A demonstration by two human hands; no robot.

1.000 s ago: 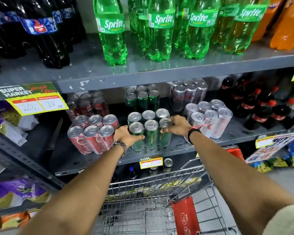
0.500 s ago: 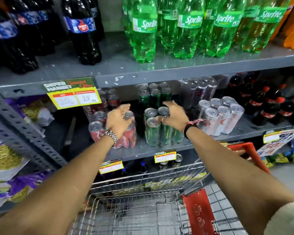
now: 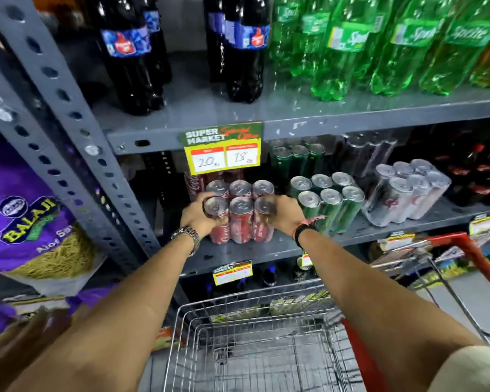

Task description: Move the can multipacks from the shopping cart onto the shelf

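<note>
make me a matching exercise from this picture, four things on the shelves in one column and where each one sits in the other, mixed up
Things:
1. red can pack
2. green can pack
3. silver can pack
4. price sign

Places:
A. hanging from the upper shelf's edge
B. between both hands
C. farthest right of the three packs
D. middle of the three packs

Pairs: 1-B, 2-D, 3-C, 4-A

Dim, motion-blurred, edges fisheye-warped.

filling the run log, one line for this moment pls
both hands gripping red shrink-wrapped six-can multipack | on grey metal shelf | wire shopping cart looks empty
</note>
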